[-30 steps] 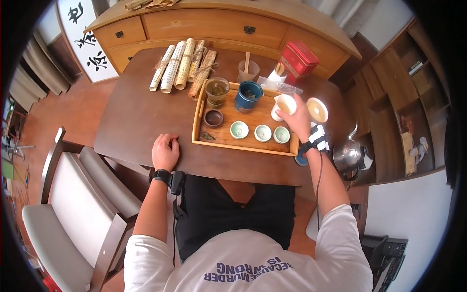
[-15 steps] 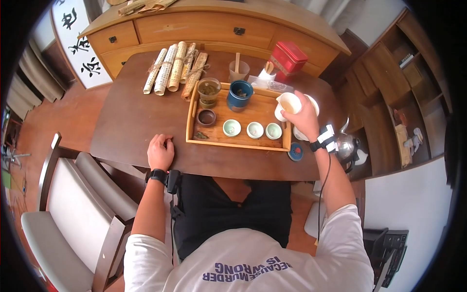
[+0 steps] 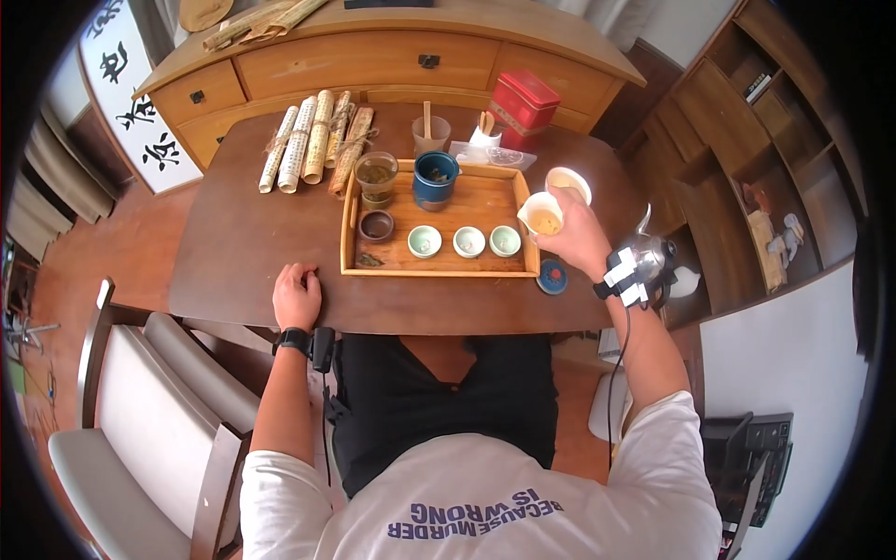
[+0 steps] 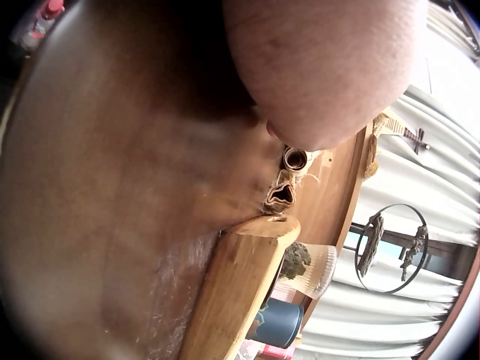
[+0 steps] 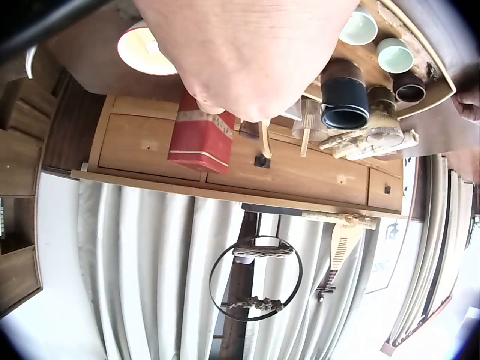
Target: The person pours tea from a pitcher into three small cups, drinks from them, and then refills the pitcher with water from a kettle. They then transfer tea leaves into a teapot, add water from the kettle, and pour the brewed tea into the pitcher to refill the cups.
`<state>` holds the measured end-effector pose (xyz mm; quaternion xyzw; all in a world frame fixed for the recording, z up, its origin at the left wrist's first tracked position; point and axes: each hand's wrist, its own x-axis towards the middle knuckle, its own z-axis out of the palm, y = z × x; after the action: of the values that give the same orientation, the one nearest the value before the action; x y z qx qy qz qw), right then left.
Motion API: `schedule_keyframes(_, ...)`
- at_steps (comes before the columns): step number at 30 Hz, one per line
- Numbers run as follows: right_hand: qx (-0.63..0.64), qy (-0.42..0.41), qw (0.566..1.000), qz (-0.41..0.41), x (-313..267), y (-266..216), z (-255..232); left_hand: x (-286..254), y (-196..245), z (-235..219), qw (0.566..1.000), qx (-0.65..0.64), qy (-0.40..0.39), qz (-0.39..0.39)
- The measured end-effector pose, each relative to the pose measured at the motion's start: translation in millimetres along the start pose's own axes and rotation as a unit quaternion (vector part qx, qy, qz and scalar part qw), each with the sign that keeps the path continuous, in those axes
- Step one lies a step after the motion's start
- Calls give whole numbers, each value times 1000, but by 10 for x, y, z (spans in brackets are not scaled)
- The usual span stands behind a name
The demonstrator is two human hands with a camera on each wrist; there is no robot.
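Observation:
In the head view my right hand (image 3: pixel 577 233) grips a white spouted pitcher (image 3: pixel 542 217) with amber liquid inside, at the right edge of the wooden tray (image 3: pixel 439 273). Behind it is a white bowl (image 3: pixel 569 183). Three pale green cups (image 3: pixel 424 242) stand in a row on the tray, with a small brown cup (image 3: pixel 376 226), a blue cup (image 3: pixel 435 183) and a glass vessel (image 3: pixel 376 176) holding leaves. My left hand (image 3: pixel 297 295) rests on the table left of the tray, fingers loosely curled, holding nothing. The right wrist view hides the pitcher behind the hand (image 5: pixel 247 52).
Tied paper rolls (image 3: pixel 320 138) lie at the back left of the table. A red box (image 3: pixel 525 105), a white tool holder (image 3: pixel 484 137) and a frosted cup (image 3: pixel 429 135) are behind the tray. A blue lid (image 3: pixel 553 277) and a metal kettle (image 3: pixel 651 248) are to the right.
My right hand has carried the pitcher from above the tray's right part to its right edge, nearer the white bowl. The left hand still rests on the table. The head view has shifted.

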<state>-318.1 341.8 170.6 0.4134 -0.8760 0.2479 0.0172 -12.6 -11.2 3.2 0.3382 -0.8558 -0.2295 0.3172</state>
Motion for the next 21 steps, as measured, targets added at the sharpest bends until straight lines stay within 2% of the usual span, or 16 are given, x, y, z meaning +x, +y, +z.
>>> schedule_keyframes(13, -74, 17, 996, -45, -17, 16, -1, -3, -29, 24, 1000, 2, 2, -7)
schedule_keyframes(21, -109, -1, 993, -34, -40, -94, -9, -2, -19, 10, 1000, 2, 3, 1)
